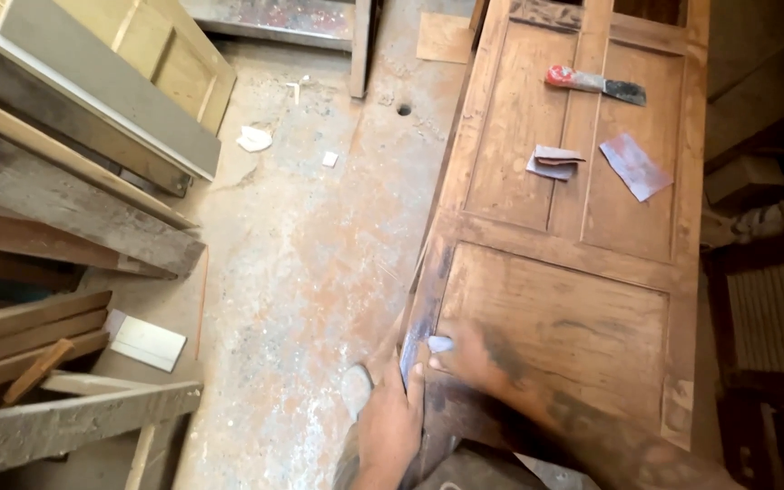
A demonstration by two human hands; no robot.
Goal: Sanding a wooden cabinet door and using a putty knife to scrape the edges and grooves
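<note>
Closest in: left hand [390,419] gripping the left edge of a wooden panelled door [555,318] lying flat, fingers curled around the side near its near-left corner. Right hand [478,356] just beside it, pressed flat on the door's lower panel by that same left edge, pinching a small pale scrap of sandpaper [440,344] against the wood (fingers close together, not spread). Dark smudges and dust all over the forearm and the wood around both hands.

Further up the door, past the middle rail: a folded piece of sandpaper [553,161] on the left upper panel, and a flat grey-purple sheet of sandpaper [635,166] on the right upper panel, the two apart with the centre stile between them. Beyond those, close to the far end, a scraper with a red handle [595,83] lying across the centre stile, blade pointing right.

Left of the door, dusty concrete floor [310,254] with a few white scraps. Along the left side, stacked planks [56,209] and offcuts, plus a small pale board [145,340] lying flat on the floor. Way at the back left, a panelled frame [138,54] leaning, and a thin square of board [444,37] on the floor near the door's far-left corner.
</note>
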